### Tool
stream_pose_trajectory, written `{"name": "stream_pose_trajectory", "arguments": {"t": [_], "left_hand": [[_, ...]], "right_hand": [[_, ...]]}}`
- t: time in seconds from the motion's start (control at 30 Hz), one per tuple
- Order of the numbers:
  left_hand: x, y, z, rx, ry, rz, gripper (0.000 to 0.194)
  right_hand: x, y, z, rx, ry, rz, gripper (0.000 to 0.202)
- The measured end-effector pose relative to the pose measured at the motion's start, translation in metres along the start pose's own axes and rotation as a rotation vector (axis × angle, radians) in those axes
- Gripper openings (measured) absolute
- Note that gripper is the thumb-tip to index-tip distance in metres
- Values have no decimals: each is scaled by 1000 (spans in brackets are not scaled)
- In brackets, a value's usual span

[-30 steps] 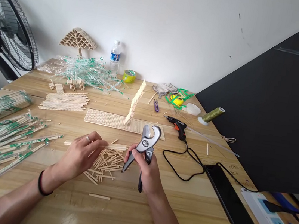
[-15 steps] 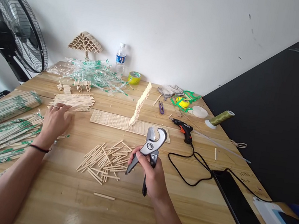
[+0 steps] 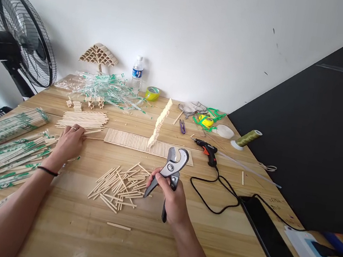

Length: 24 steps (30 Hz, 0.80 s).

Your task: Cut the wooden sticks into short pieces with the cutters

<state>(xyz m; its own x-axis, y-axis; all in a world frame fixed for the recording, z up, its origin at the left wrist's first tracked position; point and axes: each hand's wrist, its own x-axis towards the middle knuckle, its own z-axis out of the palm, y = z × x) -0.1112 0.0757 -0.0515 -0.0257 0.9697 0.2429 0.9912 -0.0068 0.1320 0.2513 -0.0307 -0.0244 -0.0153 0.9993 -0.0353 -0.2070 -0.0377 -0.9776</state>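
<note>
My right hand [image 3: 175, 198] is wrapped round the handles of a pipe cutter [image 3: 171, 167], whose hooked jaw stands apart from its blade. At the left, my left hand [image 3: 71, 142] is closed on a thin wooden stick [image 3: 95, 132] that points out to the right; the fingertips are partly hidden. Just beyond that hand lies a row of long wooden sticks [image 3: 83, 118]. Below and left of the cutter is a loose pile of short cut sticks [image 3: 120, 185], with a single cut stick [image 3: 118, 226] nearer to me.
A flat stick panel [image 3: 127, 139] carries an upright strip [image 3: 160, 122]. Bagged sticks [image 3: 7, 154] cover the left side. At the right lie a glue gun [image 3: 209, 149], its looped cord and a black phone [image 3: 271, 235]. A bottle [image 3: 137, 73], wrappers [image 3: 106, 88] and fan [image 3: 23, 35] stand behind.
My left hand has moved slightly right and lower, and the stick in it now lies lower, near the panel's left end. My right hand still holds the cutter, almost unmoved. The view has shifted a little.
</note>
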Motion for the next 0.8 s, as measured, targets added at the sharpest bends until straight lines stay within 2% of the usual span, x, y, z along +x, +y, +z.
{"name": "stream_pose_trajectory", "arguments": {"t": [0.23, 0.5, 0.8], "left_hand": [[1, 4, 2, -113, -50, 115, 19], [-8, 31, 10, -221, -46, 253, 21], [-17, 52, 4, -308, -37, 397, 19]], "right_hand": [[0, 0, 2, -1, 11, -15, 33], [1, 0, -2, -93, -14, -14, 33], [10, 4, -5, -65, -26, -55, 33]]}}
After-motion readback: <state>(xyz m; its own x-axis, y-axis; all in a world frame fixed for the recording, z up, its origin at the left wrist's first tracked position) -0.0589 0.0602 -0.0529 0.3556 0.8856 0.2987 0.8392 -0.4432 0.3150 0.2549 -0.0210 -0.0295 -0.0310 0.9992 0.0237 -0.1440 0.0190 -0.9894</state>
